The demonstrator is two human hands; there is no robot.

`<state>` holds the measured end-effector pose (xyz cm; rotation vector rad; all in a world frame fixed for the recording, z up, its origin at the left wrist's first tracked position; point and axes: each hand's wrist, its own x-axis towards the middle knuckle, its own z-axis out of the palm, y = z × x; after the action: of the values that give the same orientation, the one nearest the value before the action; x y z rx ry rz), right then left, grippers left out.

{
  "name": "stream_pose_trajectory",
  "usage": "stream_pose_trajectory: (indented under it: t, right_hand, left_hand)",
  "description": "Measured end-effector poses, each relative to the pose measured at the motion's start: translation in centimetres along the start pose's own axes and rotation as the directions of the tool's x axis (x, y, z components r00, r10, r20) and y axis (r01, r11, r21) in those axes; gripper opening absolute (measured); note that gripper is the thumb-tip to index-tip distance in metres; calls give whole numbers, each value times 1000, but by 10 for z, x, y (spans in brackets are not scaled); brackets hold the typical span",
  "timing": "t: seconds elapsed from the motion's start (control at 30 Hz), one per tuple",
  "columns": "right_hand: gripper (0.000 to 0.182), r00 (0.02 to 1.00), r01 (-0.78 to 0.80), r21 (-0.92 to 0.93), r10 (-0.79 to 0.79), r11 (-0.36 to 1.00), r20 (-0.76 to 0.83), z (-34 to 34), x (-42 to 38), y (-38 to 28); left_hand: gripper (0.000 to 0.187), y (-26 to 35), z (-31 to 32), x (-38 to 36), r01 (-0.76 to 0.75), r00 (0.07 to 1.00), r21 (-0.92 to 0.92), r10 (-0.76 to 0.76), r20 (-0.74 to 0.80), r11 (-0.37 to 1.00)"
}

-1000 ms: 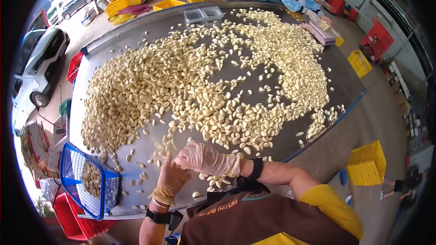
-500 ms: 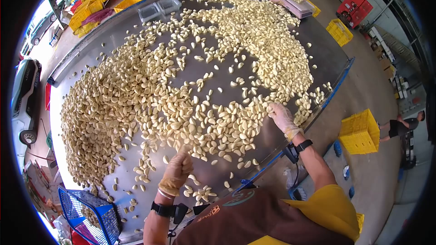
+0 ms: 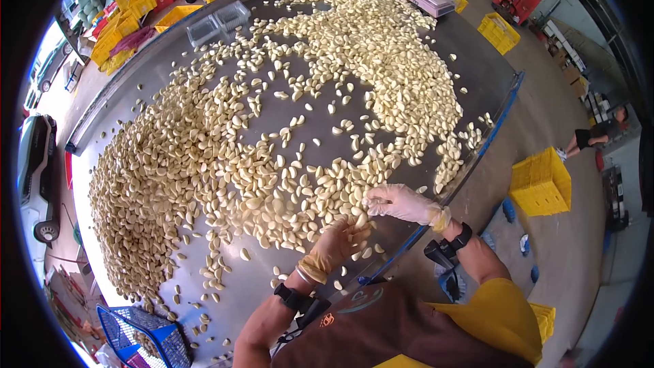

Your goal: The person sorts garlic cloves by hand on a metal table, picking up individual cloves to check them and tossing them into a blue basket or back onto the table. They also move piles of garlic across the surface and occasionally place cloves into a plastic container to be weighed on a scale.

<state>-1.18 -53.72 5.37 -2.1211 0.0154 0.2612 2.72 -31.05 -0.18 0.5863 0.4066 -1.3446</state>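
Note:
Peeled garlic cloves point(image 3: 300, 211) lie in a loose band across the metal table point(image 3: 272, 119). My left hand point(image 3: 335, 244), in a thin glove, is at the near side of this band with its fingers curled around several cloves. Close to its fingertips is my right hand point(image 3: 403, 204), also gloved, its fingers bent and pressed together over the cloves. What the right fingers hold, if anything, is hidden.
A browner heap of cloves point(image 3: 136, 211) lies left, a paler heap point(image 3: 402, 61) at the far right. A blue basket point(image 3: 174, 341) stands near left. Clear plastic trays point(image 3: 219, 24) and a scale point(image 3: 429, 0) sit at the far edge, where another person's gloved hands work. Yellow crates point(image 3: 541, 184) stand on the floor.
My left hand has moved right and my right hand left and nearer, so they now almost meet over the cloves. The view has shifted slightly.

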Motion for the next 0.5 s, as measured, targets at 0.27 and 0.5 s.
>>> stream_pose_trajectory:
  t: [0.27,0.5]
  right_hand:
    - [10,865,-240,-538,-73,808,-496,-25,47,90]
    - [17,996,-60,137,69,989,-60,45,-20,-38]
  left_hand:
    - [25,-4,-16,-10,-40,984,126,17,175,991]
    - [36,-24,7,-20,-252,968,173,247,54,952]
